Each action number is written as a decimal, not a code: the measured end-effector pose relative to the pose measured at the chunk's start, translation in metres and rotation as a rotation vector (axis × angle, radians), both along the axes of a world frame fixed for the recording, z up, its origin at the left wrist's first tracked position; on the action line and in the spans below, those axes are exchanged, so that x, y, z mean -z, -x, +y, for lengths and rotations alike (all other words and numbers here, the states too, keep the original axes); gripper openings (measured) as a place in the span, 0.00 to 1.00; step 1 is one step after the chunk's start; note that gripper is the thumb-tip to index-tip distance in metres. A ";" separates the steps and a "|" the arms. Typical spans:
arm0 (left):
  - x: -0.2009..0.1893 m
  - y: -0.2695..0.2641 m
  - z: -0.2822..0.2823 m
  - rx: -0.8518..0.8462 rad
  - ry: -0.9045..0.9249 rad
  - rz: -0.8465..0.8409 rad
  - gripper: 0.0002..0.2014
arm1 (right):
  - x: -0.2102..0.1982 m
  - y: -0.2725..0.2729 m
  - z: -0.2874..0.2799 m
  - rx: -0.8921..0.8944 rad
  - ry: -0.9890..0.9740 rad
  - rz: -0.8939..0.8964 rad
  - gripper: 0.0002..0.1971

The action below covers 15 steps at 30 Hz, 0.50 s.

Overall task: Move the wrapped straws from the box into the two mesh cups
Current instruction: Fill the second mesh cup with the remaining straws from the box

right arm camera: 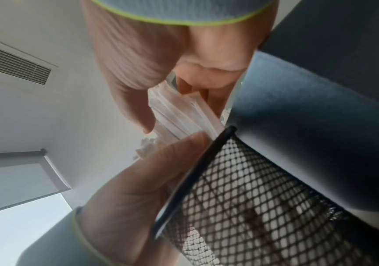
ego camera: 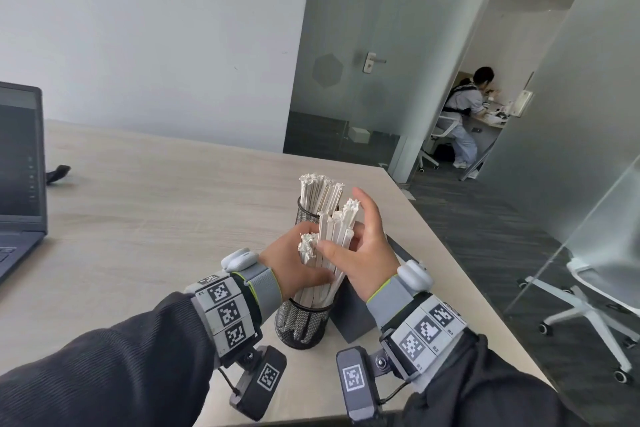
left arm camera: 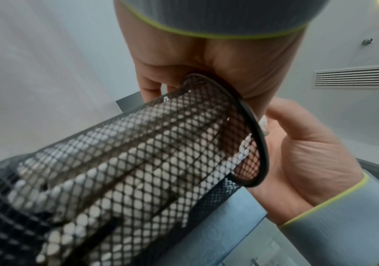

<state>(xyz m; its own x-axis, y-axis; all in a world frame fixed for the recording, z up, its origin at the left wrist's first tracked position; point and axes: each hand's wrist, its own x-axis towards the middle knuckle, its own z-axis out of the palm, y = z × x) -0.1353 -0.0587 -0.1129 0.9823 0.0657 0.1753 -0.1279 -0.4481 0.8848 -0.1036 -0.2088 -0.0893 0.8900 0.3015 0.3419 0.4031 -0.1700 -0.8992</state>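
Note:
Two black mesh cups stand on the table. The far cup [ego camera: 308, 215] is full of upright wrapped straws [ego camera: 318, 191]. A leaning bundle of white wrapped straws [ego camera: 334, 239] stands in the near cup [ego camera: 301, 326] and sticks well above its rim. My left hand [ego camera: 291, 263] grips this bundle from the left, thumb across the front. From the right my right hand [ego camera: 370, 253] holds it, thumb in front, fingers behind, index finger pointing up. The grey box [ego camera: 353, 315] stands right of the near cup, behind my right wrist. The right wrist view shows the straws [right arm camera: 179, 115] between thumb and fingers above the cup rim [right arm camera: 206, 162].
An open laptop [ego camera: 20, 166] sits at the far left of the wooden table [ego camera: 156, 201], with a small black object [ego camera: 59, 173] beside it. The table's right edge runs just past the box. Beyond it are glass walls, an office chair [ego camera: 588, 288] and a seated person [ego camera: 467, 107].

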 end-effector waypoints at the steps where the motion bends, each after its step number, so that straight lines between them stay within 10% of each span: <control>1: -0.001 -0.001 0.001 -0.011 0.004 -0.009 0.40 | 0.002 -0.002 -0.001 -0.021 -0.022 0.010 0.49; 8: 0.004 0.001 0.009 -0.021 0.082 -0.026 0.34 | 0.004 -0.006 -0.006 -0.054 0.090 0.040 0.15; 11: 0.009 0.000 0.014 -0.017 0.127 0.009 0.36 | 0.006 -0.010 -0.012 -0.007 0.207 0.003 0.13; 15: 0.006 0.001 0.018 -0.021 0.114 0.042 0.15 | 0.006 -0.013 -0.014 -0.011 0.214 0.012 0.09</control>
